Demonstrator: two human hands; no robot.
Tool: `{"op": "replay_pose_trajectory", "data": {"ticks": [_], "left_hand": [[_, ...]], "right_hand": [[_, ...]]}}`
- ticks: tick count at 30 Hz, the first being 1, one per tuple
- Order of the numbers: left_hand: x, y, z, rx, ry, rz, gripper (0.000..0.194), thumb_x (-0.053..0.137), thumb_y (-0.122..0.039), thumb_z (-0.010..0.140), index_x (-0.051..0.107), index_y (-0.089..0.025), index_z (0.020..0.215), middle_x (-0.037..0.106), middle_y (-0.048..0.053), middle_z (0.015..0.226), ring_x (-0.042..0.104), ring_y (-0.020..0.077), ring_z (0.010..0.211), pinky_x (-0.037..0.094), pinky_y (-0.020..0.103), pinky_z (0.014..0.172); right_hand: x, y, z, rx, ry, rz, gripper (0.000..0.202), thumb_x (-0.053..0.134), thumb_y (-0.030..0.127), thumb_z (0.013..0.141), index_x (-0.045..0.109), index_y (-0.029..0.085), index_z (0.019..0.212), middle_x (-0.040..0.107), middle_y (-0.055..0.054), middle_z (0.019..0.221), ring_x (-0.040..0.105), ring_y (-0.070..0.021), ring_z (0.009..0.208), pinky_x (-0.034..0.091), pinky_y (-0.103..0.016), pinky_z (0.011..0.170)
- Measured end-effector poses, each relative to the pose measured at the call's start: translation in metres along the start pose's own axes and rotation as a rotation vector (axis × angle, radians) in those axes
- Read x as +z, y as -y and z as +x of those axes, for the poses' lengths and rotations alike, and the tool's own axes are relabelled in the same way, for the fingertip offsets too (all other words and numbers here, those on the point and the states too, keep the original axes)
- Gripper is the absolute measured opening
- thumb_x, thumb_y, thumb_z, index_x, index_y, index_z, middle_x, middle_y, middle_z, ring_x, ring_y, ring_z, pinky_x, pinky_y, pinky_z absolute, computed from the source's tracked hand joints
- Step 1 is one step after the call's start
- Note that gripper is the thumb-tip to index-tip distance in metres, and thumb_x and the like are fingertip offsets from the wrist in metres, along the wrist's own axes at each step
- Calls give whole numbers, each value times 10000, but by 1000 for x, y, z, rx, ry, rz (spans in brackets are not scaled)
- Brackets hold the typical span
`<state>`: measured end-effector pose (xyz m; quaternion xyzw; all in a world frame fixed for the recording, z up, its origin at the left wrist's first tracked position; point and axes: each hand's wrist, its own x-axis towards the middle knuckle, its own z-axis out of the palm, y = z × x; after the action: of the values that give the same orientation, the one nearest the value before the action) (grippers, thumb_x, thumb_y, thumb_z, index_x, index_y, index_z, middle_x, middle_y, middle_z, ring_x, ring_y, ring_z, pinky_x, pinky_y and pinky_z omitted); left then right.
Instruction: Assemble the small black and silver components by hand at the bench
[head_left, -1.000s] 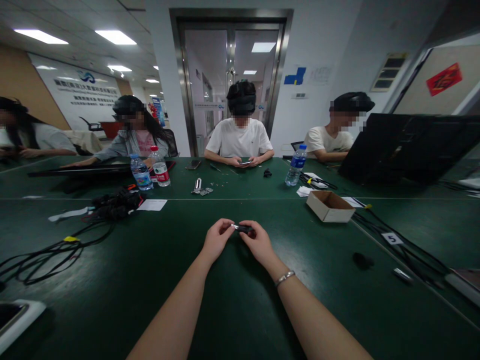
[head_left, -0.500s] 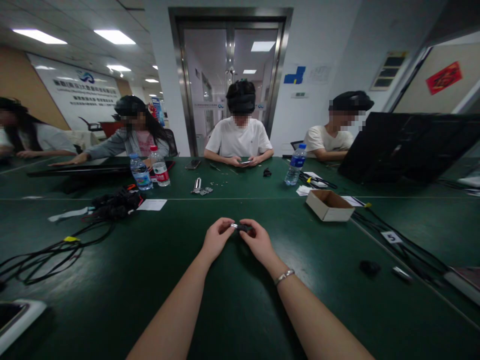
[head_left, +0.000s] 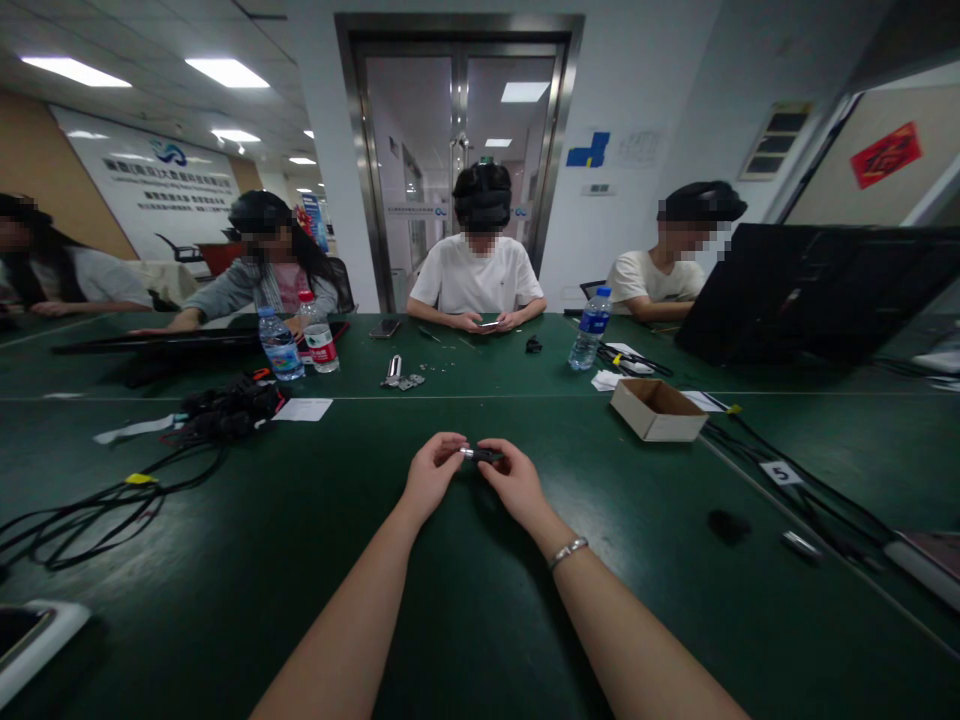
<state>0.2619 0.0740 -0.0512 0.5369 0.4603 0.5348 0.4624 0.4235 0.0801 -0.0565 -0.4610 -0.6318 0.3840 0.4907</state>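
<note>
Between my hands, above the green table (head_left: 465,560), is a small slim item, silver at its left end and black toward the right (head_left: 480,455); its exact kind is too small to tell. My left hand (head_left: 433,474) pinches the silver end with thumb and fingertips. The black end sits in the grip of my right hand (head_left: 516,476), whose fingers hide part of it. To the right on the table lie a black lump-like object (head_left: 729,526), blurred, and a short silver cylinder (head_left: 802,546).
An open cardboard box (head_left: 660,425) stands right of my hands, near black cables (head_left: 817,500). Bottles (head_left: 591,330) stand farther back. At left lie a black strap bundle (head_left: 232,408) and looped cables (head_left: 112,510). Several people sit around, one opposite (head_left: 480,275).
My hands keep the same hold, with barely any shift. At the left, a person's outstretched arm has drawn back toward the body. The view has shifted very slightly.
</note>
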Motion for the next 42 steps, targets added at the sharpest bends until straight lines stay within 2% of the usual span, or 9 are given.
{"op": "replay_pose_trajectory", "data": {"ticks": [6, 9, 13, 17, 24, 29, 34, 38, 42], "left_hand": [[1, -1, 0, -19, -78, 9, 267, 659, -250, 741, 631, -185, 998, 621, 89, 1127, 630, 186, 919, 532, 322, 785], [2, 0, 1, -57, -113, 36, 248, 642, -350, 758, 630, -169, 926, 652, 67, 953, 628, 151, 761, 533, 278, 677], [4, 0, 1, -74, -98, 107, 280, 601, -437, 773, 624, -162, 816, 621, 14, 710, 587, 125, 626, 488, 235, 579], [4, -4, -1, -68, -60, 110, 263, 619, -415, 752, 625, -158, 809, 613, 8, 699, 576, 122, 629, 481, 237, 586], [1, -8, -3, -33, -7, 63, 196, 644, -317, 741, 634, -177, 878, 641, 40, 871, 607, 151, 796, 513, 262, 683], [1, -8, -2, -40, 6, 56, 179, 639, -286, 746, 625, -181, 889, 636, 49, 919, 609, 163, 831, 521, 266, 672], [3, -9, -3, -65, -32, 43, 221, 624, -292, 760, 613, -190, 956, 629, 70, 994, 619, 169, 841, 528, 263, 648], [4, -9, -3, -80, -88, 57, 217, 606, -320, 774, 617, -179, 937, 636, 60, 938, 613, 150, 780, 522, 241, 614], [5, -2, 0, -57, -99, 87, 232, 593, -385, 777, 618, -169, 857, 619, 19, 778, 590, 123, 667, 503, 228, 586]], "right_hand": [[0, 1, 0, 5, -9, -13, 301, 594, 231, 694, 640, 192, 989, 660, -33, 923, 585, -153, 732, 491, -296, 696], [0, 1, 0, 5, -10, -22, 302, 592, 229, 691, 645, 195, 986, 663, -33, 921, 577, -148, 711, 486, -290, 679], [-1, 1, 0, -8, -22, -45, 299, 598, 226, 684, 651, 195, 977, 667, -30, 905, 570, -142, 689, 480, -282, 658], [0, -1, 0, -10, -13, -26, 295, 596, 233, 692, 647, 196, 980, 664, -30, 923, 580, -144, 706, 483, -284, 673], [0, -3, 0, 6, -4, -31, 300, 596, 231, 701, 645, 196, 995, 661, -34, 934, 585, -153, 734, 484, -294, 694], [0, 1, -1, 15, -2, -22, 294, 599, 230, 696, 644, 193, 985, 657, -30, 914, 576, -148, 714, 478, -284, 669], [-1, 1, -1, 14, 1, -12, 302, 593, 234, 699, 642, 193, 994, 652, -28, 886, 565, -143, 685, 469, -278, 639], [-1, 0, -1, 16, 5, -18, 304, 592, 239, 701, 641, 194, 998, 651, -30, 923, 563, -141, 701, 467, -282, 663], [-1, 1, -1, 27, 7, -30, 317, 594, 242, 690, 637, 180, 998, 648, -35, 922, 546, -136, 678, 458, -279, 649]]}}
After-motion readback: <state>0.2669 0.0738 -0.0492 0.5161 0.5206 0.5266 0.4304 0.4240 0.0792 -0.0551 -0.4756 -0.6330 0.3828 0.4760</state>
